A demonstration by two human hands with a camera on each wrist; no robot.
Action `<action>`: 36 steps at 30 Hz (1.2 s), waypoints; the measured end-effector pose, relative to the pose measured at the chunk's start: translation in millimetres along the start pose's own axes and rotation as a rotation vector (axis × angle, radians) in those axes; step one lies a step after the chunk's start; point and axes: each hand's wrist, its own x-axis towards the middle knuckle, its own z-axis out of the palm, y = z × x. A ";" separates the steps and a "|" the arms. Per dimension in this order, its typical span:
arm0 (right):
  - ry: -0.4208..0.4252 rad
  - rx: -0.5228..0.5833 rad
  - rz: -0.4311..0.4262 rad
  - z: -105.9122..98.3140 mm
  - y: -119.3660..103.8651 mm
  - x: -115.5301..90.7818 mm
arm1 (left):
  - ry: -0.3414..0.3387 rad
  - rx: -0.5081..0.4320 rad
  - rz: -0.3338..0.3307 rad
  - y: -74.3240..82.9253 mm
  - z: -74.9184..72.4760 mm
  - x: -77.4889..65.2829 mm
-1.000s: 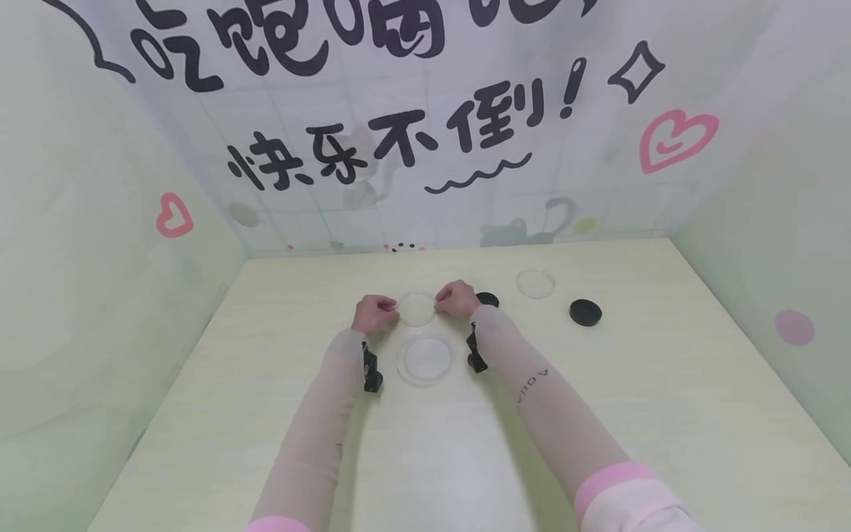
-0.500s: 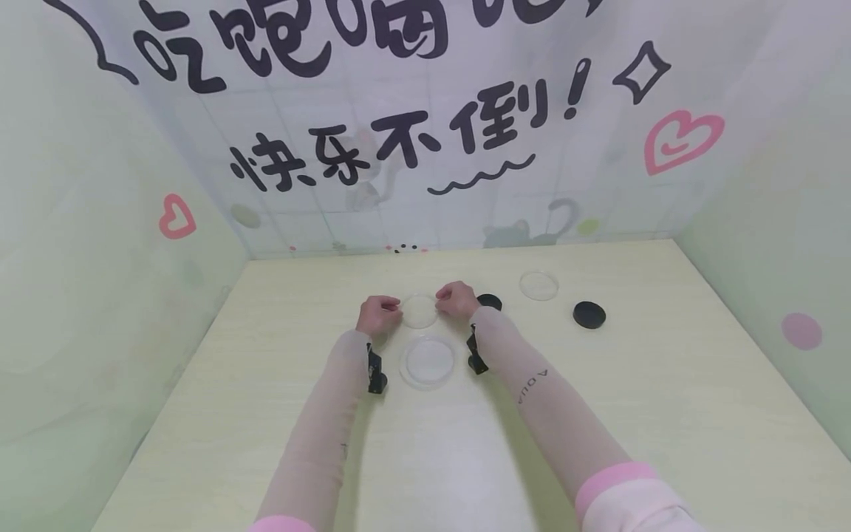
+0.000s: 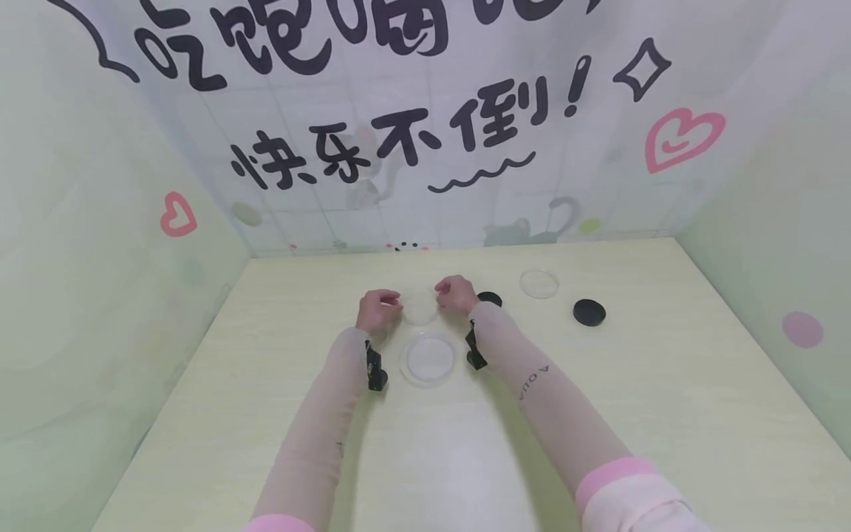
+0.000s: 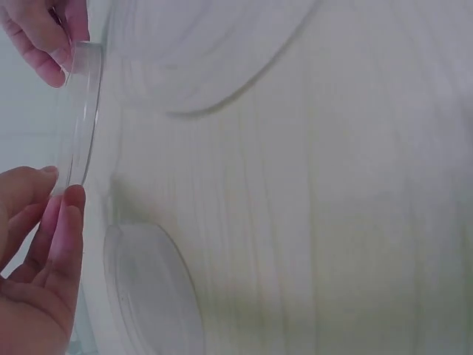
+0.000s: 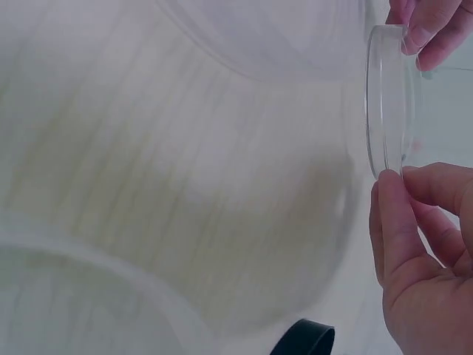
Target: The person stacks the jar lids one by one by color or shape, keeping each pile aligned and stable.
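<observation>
A shallow clear petri dish (image 3: 419, 307) is gripped at opposite edges by both hands. My left hand (image 3: 379, 310) pinches its left side between thumb and fingers, as the left wrist view shows. At the right side, my right hand (image 3: 456, 295) pinches the rim with thumb and fingertips; the right wrist view shows this dish (image 5: 386, 103) raised off the table. Closer to me lies a larger clear round dish (image 3: 428, 360) with a paler disc inside its rim. Beneath the left hand, a small pale round dish (image 4: 151, 288) lies on the table, mostly hidden in the head view.
Right of the right hand sits a black round cap (image 3: 490, 298), partly covered by that hand. Farther right are another clear dish (image 3: 539, 284) and a second black cap (image 3: 589, 312). The pale wooden table (image 3: 266, 414) meets a printed cloth backdrop behind.
Both hands keep their hold on the petri dish and have risen very slightly with it. The other dishes and the black caps stay where they were.
</observation>
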 end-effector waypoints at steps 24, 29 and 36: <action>0.003 0.107 0.032 -26.8 -52.7 -62.2 | 0.040 0.008 0.078 10.3 -8.7 -8.7; -0.023 0.105 0.031 -27.9 -57.2 -75.3 | -0.002 -0.011 0.053 6.7 -9.4 -10.8; -0.037 0.093 0.010 -27.0 -52.3 -80.3 | -0.083 -0.020 -0.003 6.9 -9.1 -16.5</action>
